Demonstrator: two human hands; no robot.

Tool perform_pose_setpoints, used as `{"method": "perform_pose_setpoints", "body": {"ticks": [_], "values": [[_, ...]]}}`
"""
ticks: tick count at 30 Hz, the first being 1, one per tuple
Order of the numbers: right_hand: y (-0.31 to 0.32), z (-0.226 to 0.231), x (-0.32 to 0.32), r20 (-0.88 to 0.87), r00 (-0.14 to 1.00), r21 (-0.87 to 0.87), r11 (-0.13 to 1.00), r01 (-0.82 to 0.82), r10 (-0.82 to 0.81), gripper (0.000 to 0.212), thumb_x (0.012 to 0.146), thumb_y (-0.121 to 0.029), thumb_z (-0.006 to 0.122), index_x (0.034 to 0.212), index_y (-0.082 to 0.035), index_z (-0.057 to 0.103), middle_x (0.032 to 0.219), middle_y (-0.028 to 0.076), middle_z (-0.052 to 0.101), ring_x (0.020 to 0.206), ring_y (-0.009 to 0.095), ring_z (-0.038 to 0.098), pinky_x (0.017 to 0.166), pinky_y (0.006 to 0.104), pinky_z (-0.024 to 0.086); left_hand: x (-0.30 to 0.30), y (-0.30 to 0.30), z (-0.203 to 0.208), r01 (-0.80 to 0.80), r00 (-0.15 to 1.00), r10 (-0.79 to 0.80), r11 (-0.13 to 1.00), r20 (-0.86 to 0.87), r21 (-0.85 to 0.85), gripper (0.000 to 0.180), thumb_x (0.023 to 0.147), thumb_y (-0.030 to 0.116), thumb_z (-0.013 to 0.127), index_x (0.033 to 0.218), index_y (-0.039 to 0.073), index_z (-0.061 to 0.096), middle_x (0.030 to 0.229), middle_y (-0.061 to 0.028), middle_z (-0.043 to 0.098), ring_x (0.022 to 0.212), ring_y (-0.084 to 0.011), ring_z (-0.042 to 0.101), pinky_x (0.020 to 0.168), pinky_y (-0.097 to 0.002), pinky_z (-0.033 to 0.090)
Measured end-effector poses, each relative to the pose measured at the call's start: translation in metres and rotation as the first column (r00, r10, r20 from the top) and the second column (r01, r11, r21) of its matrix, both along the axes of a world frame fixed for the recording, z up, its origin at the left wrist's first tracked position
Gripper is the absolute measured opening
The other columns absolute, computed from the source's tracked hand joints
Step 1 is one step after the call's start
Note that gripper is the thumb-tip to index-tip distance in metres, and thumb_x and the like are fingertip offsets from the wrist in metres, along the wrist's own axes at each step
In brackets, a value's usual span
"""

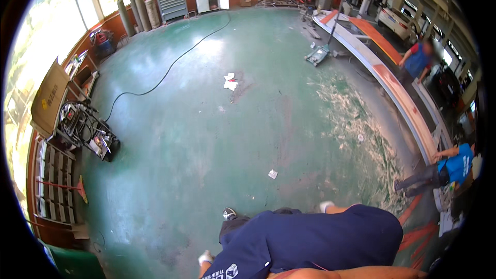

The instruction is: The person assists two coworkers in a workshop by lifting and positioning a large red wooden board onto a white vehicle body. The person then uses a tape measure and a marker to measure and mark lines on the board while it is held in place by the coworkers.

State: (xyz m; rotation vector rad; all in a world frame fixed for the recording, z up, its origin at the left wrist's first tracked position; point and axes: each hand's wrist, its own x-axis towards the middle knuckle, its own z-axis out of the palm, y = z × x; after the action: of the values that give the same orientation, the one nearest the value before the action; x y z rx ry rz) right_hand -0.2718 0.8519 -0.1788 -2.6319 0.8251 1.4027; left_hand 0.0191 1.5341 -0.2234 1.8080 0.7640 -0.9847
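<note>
Green painted floor (206, 139) fills the head view, scuffed and dusted pale toward the right. Along the bottom edge lies a strip of bare forearm (351, 273). Neither of the person's own hands shows, so I cannot tell how open they are or what they hold. Just above the forearm a co-worker (310, 240) in a navy shirt bends low, one white glove (325, 206) out to the side. A small white scrap (273, 174), crumpled and flat on the floor, lies beyond the co-worker, well apart from the forearm. A black cable (170, 67) snakes toward a cart (85, 126) at the left.
</note>
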Motion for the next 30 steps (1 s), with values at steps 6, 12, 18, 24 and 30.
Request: {"method": "perform_pose_setpoints", "body": {"ticks": [6, 12, 18, 24, 30], "values": [[0.174, 0.02, 0.158, 0.009, 0.851, 0.302, 0.812, 0.499, -0.526, 0.037, 0.089, -0.028, 0.061, 0.112, 0.0, 0.068, 0.104, 0.018, 0.071, 0.097, 0.032, 0.068, 0.084, 0.0436, 0.053, 0.276, 0.112, 0.087, -0.521, 0.733, 0.634, 0.756, 0.247, -0.396, 0.024, 0.095, 0.026, 0.059, 0.083, 0.01, 0.046, 0.063, -0.0023, 0.043, 0.046, -0.0126, 0.039, 0.039, -0.0287, 0.028], [0.197, 0.048, 0.327, 0.131, 0.679, 0.498, 0.64, 0.585, -0.722, 0.035, 0.087, -0.025, 0.061, 0.107, 0.002, 0.068, 0.095, 0.017, 0.072, 0.086, 0.03, 0.068, 0.077, 0.0442, 0.053, 0.408, 0.049, 0.124, -0.474, 0.781, 0.571, 0.807, 0.255, -0.353, 0.03, 0.095, 0.027, 0.064, 0.112, 0.004, 0.054, 0.073, -0.0035, 0.053, 0.056, -0.0135, 0.05, 0.047, -0.0284, 0.038], [0.14, 0.015, 0.548, -0.001, 0.139, 0.607, 0.109, 0.787, -0.99, 0.023, 0.09, -0.02, 0.059, 0.094, 0.003, 0.063, 0.076, 0.016, 0.065, 0.06, 0.031, 0.063, 0.053, 0.0436, 0.049, 0.383, 0.034, 0.096, -0.242, 0.97, 0.242, 0.969, -0.009, -0.054, 0.036, 0.092, 0.038, 0.066, 0.094, 0.002, 0.062, 0.073, -0.0072, 0.062, 0.061, -0.0195, 0.06, 0.056, -0.0349, 0.049], [0.099, 0.027, 0.769, 0.063, 0.179, 0.696, 0.171, 0.698, -0.982, 0.021, 0.093, -0.012, 0.055, 0.077, -0.011, 0.041, 0.058, 0.002, 0.039, 0.041, 0.016, 0.037, 0.038, 0.0348, 0.029, 0.34, 0.093, 0.105, -0.648, 0.752, 0.65, 0.76, -0.114, 0.059, 0.045, 0.097, 0.048, 0.057, 0.097, 0.004, 0.061, 0.079, -0.0099, 0.061, 0.064, -0.0259, 0.059, 0.06, -0.042, 0.05], [0.15, 0.042, 0.943, 0.01, 0.227, 0.818, 0.139, 0.558, -0.974, 0.017, 0.095, -0.012, 0.052, 0.086, -0.014, 0.037, 0.058, 0.0, 0.035, 0.042, 0.013, 0.034, 0.038, 0.0319, 0.026, 0.372, 0.094, 0.069, -0.672, 0.7, 0.689, 0.724, -0.186, 0.156, 0.055, 0.094, 0.055, 0.055, 0.099, 0.001, 0.066, 0.096, -0.016, 0.066, 0.085, -0.0303, 0.063, 0.076, -0.0436, 0.048]]}}
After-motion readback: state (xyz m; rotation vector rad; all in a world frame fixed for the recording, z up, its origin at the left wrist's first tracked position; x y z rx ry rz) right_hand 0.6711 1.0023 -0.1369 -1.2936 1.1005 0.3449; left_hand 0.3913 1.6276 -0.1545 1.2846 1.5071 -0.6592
